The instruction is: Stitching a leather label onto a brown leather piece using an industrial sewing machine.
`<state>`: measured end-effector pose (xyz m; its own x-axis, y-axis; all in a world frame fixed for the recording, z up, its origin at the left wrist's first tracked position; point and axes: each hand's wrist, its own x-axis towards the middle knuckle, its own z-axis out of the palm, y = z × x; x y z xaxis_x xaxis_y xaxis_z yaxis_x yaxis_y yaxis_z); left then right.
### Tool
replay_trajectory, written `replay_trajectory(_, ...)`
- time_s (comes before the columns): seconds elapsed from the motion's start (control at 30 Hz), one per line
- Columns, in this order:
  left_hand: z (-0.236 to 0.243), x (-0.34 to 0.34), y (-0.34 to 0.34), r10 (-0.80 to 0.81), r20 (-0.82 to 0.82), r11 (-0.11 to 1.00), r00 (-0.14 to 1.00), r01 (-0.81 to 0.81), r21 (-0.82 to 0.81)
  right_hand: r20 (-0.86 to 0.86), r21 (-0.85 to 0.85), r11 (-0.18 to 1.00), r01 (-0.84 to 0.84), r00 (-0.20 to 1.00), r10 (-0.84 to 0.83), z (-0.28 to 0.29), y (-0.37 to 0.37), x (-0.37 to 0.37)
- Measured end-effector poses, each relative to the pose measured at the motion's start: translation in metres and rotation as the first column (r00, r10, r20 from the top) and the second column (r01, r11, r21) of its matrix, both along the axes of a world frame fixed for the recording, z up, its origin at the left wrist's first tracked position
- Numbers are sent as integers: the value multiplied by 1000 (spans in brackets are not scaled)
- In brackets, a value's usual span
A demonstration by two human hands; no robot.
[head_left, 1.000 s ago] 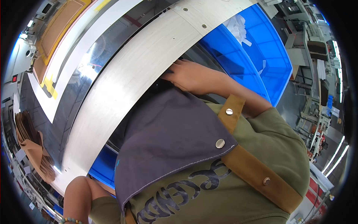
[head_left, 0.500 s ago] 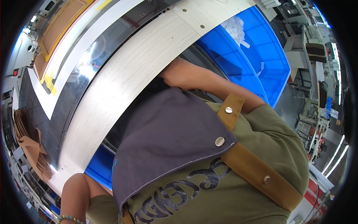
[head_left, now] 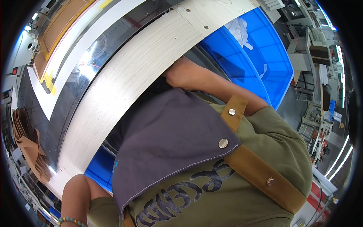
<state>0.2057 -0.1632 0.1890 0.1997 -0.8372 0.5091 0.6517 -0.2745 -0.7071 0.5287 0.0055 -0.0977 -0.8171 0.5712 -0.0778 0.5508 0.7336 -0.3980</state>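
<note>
My right hand reaches beneath the front edge of the pale metal work table, beside the top of my dark grey apron; its fingertips and anything they touch are hidden in the shadow there. My left arm is bent at the lower left, a bead bracelet on the wrist, and its hand is out of the picture.
Brown templates with yellow tape lie on the glossy dark top. Brown sheets are bundled at the left. Blue plastic bins with white scraps sit right of my hand; another blue bin is under the table. Machines and benches line the far sides.
My right hand has slid a little farther under the table edge, its fingers now less visible. My left elbow and the surroundings have shifted slightly in the view.
</note>
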Motion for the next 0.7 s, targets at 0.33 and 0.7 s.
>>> replay_trajectory(0.33, -38, 56, 35, 228, -233, 972, 945, -235, -2, -31, 125, 991, -39, 999, 43, 3, 1, -4)
replay_trajectory(0.7, -94, 69, 8, -24, -158, 802, 987, -75, -592, -33, 3, 1000, -31, 999, 31, 8, 2, -5)
